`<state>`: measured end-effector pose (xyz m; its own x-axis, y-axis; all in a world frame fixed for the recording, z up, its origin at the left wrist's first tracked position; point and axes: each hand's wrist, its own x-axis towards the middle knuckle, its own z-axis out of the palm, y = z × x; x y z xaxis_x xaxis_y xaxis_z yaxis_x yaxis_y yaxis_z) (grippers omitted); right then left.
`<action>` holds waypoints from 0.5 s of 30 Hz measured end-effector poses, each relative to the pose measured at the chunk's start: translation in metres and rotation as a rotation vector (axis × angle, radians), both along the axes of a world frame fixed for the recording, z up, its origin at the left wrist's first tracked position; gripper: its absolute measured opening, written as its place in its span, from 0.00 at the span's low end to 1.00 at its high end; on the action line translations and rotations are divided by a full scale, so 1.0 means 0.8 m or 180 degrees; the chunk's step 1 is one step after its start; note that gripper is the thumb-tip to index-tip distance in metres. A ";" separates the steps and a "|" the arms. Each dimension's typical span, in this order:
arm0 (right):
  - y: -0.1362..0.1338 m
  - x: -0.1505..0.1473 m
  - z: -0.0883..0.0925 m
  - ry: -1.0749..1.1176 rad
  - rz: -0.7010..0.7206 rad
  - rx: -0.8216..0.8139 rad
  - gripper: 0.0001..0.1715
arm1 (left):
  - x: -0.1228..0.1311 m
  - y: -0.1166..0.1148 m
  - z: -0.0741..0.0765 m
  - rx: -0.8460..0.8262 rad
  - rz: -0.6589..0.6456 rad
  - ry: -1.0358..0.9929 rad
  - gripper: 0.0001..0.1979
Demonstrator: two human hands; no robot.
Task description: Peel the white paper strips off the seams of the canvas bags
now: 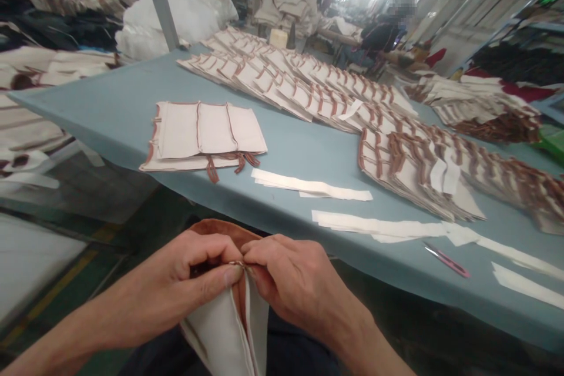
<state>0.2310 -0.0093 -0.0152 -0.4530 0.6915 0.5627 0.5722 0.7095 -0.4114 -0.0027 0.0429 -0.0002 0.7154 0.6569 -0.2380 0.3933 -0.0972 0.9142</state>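
Note:
Over my lap I have a cream fabric piece (pixel 220 329) with brown trim, folded so that its two edges meet in a narrow gap. My left hand (pixel 198 276) pinches the top of the seam between thumb and fingers. Right against it, my right hand (pixel 291 282) grips the same fabric piece from the other side, fingertips nearly touching the left thumb. A brown band (pixel 220 227) curves up behind both hands. What lies under the fingertips is partly hidden.
A blue-topped table (pixel 176 82) stands ahead. On it lie a small stack of cream panels (pixel 215 129), long overlapping rows of brown-edged pieces (pixel 282 79), white strips (pixel 308 185) and pink-handled snips (pixel 447 259). A person (pixel 374 41) sits in the background.

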 end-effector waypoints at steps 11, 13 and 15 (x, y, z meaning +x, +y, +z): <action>0.000 -0.003 -0.005 0.0006 -0.0297 -0.0207 0.12 | 0.013 -0.005 -0.013 0.0122 -0.0090 0.0114 0.19; 0.003 0.000 -0.006 0.0116 -0.0189 -0.0656 0.09 | 0.013 -0.010 -0.018 0.0148 -0.0126 0.0242 0.18; 0.008 0.004 -0.005 0.0193 -0.0003 -0.1258 0.06 | 0.010 -0.014 -0.025 0.0148 -0.0159 0.0426 0.16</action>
<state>0.2339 -0.0028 -0.0191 -0.4264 0.8605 0.2788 0.5392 0.4892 -0.6855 0.0055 0.0314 -0.0205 0.7113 0.6339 -0.3036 0.5051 -0.1606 0.8480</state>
